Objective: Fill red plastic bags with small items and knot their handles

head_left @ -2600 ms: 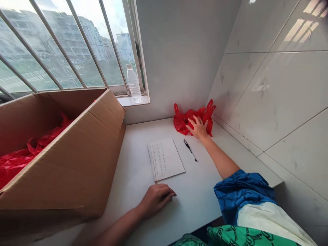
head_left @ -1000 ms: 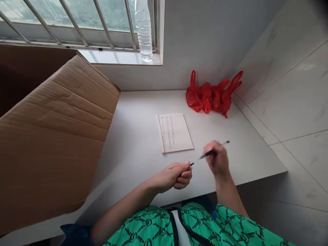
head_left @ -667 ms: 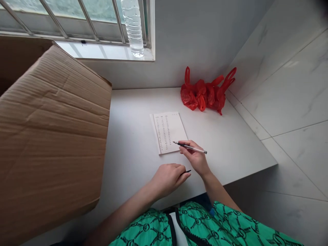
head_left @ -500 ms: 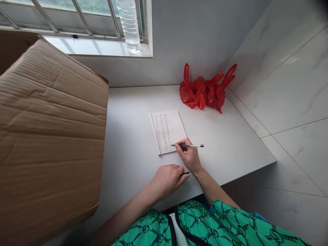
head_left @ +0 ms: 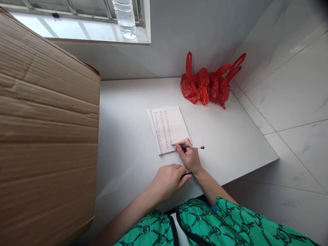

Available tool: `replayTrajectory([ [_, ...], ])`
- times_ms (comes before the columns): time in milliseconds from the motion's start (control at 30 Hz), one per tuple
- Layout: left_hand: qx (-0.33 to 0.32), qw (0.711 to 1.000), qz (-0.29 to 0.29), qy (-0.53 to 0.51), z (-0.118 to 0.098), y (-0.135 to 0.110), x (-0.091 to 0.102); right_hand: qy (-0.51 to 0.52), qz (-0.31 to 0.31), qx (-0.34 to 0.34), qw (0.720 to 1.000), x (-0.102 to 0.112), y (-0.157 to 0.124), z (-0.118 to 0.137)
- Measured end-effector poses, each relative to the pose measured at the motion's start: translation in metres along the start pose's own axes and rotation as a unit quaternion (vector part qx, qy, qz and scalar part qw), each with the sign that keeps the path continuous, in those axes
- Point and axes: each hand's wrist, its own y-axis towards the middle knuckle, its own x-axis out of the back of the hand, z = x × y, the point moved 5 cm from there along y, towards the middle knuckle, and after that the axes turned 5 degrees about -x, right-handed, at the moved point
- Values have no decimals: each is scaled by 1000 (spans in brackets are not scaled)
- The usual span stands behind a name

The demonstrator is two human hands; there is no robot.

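My right hand [head_left: 189,157] grips a pen [head_left: 191,147] with its tip on the lower right corner of a white sheet [head_left: 168,128] covered in columns of small marks. The sheet lies flat on the white tabletop [head_left: 128,119]. My left hand [head_left: 167,179] rests curled on the table just below the sheet, its fingers closed on a small dark pen cap [head_left: 186,174]. A bundle of red plastic bags [head_left: 208,85] sits at the back right corner against the wall.
A large cardboard box [head_left: 46,136] fills the left side of the table. A clear water bottle [head_left: 125,17] stands on the window sill above. Tiled wall [head_left: 282,68] bounds the right; the table's edge drops off at front right.
My right hand left the red bags, picked up the pen, pulled it from the cap in my left hand, and brought its tip to the sheet. The view tilted down.
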Motion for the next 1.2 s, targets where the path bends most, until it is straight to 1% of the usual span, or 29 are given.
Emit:
replayTrajectory([
  [233,5,1000,3,4,-1,1,1,-16,-13,27,999,2,0,2],
  [333,2,1000,-3,10,-1,0,1,-7,-16,14,1000,2,0,2],
  [500,-2,1000,-6,15,-1,0,0,51,-15,-32,998,2,0,-3],
  [733,-5,1000,-11,13,1,0,-2,22,-16,-21,999,1,0,-5],
  [867,-6,1000,-14,11,0,0,-2,27,-14,-23,999,2,0,-6],
  [1100,-8,1000,-18,16,0,-1,-3,79,-6,-46,996,0,1,-3],
  [1167,-10,1000,-20,14,-1,-1,-1,124,-28,-54,990,5,2,-4],
  [1200,-12,1000,-22,10,-2,-1,0,156,-53,-55,985,9,3,-5],
])
